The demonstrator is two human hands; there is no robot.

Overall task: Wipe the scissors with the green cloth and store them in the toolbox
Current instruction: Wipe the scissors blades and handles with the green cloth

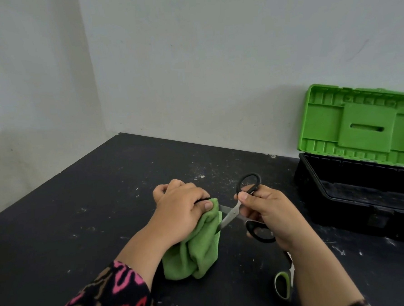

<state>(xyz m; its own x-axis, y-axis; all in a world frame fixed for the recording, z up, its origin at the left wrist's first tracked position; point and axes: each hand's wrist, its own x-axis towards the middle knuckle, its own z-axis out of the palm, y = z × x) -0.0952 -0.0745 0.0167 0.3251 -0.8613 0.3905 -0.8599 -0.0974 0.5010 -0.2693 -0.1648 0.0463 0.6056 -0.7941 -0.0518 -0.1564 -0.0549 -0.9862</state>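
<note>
We see a bright green cloth (197,252) and scissors (233,212) with black handles and silvery blades. The toolbox (355,205) is black with a bright green lid (365,128). Our left sleeve (115,297) is black with pink, red and tan blotches. The table (81,207) is black with white flecks, and the wall (214,57) is pale grey.

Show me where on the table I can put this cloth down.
Widest bare patch: the table left of the left hand, out to its left edge. Another lies behind the right hand, up to the wall. Crowded on the right: the toolbox, and green-handled scissors lying under the right forearm.
</note>
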